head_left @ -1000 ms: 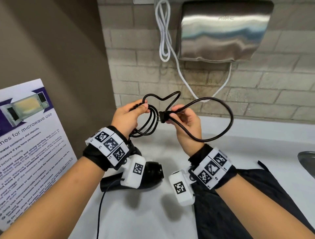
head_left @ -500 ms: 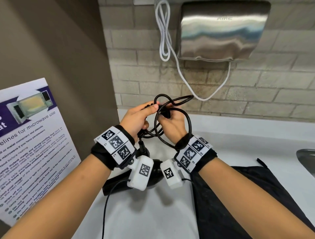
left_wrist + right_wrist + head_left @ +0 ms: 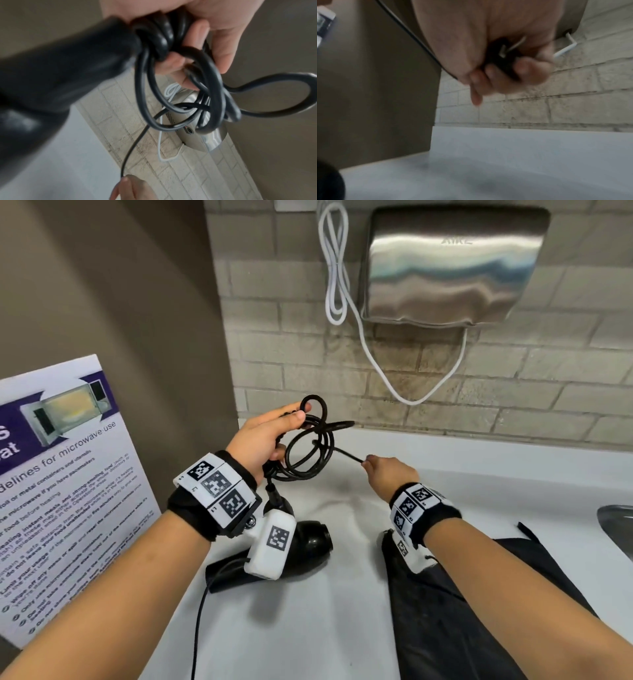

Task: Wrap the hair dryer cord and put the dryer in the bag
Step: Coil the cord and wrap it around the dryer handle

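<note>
several loops of the black rubbery hair dryer cord (image 3: 310, 451) sit bunched in the left hand (image 3: 263, 440), fingers and thumb curled round the bundle, above the white worktop (image 3: 308, 621). right hand (image 3: 388, 474) is clenched on the cord's free end, drawing a straight run out of the coil toward itself. black glossy hair dryer (image 3: 301, 546) lies on its side on the worktop under the left wrist. black fabric bag (image 3: 445, 611) lies flat just beside it, under the right forearm.

handling, judged: cord is springy and medium-stiff, loops want to spread open; keep the grip across all strands at one crossing point, not on a single loop. the dryer body looks smooth, rigid and moderately heavy; take it by the handle, not by the cord. bag is limp, so its mouth likely needs one hand to hold it open.

views: head view gives the layout of dryer, bag and both hands. left wrist view shows the strands crossing and tangled near the fingers (image 3: 221, 54), blurred. right wrist view alone shows the black plug (image 3: 503, 59) with metal prongs enclosed in the right fist.
</note>
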The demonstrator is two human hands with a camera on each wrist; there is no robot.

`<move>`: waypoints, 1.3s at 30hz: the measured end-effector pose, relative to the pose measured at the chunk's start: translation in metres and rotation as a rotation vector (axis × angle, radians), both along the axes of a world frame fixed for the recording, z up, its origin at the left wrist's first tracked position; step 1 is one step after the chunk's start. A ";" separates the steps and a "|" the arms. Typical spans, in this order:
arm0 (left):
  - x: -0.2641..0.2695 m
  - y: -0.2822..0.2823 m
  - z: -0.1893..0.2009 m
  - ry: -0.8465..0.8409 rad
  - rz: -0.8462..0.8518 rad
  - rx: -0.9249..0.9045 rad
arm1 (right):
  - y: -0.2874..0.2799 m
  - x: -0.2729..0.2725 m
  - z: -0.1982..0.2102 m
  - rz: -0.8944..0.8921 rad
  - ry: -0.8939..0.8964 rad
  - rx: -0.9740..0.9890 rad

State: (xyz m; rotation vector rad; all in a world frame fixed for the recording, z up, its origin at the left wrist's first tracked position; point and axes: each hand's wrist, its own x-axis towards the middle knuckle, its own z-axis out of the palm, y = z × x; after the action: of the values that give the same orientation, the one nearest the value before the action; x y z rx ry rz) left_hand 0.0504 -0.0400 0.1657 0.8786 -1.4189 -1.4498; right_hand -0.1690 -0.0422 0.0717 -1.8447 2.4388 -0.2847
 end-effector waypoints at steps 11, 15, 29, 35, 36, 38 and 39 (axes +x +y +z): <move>-0.001 -0.001 0.000 -0.056 -0.032 -0.027 | -0.016 0.055 0.037 0.491 -1.374 0.066; 0.004 -0.004 0.000 -0.063 -0.032 -0.016 | -0.005 0.057 0.053 0.711 -0.943 0.044; 0.002 -0.003 -0.003 0.016 -0.123 0.103 | -0.025 0.042 0.028 0.304 -0.738 -0.424; 0.007 -0.004 -0.002 0.014 -0.135 0.090 | -0.033 -0.026 -0.007 -0.239 -0.492 -0.113; 0.007 -0.005 -0.002 0.026 -0.133 0.097 | -0.033 -0.028 -0.009 -0.228 -0.435 -0.057; 0.005 -0.007 -0.001 0.038 -0.139 0.093 | -0.029 -0.019 -0.009 -0.162 -0.329 0.004; 0.004 -0.008 -0.001 0.031 -0.143 0.075 | -0.028 -0.013 -0.006 -0.102 -0.306 0.000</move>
State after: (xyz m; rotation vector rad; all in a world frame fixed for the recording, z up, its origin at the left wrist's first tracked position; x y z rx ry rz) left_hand 0.0542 -0.0479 0.1643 0.8115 -1.4360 -1.6262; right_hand -0.1822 -0.0699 0.0660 -1.5458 2.3211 -0.5303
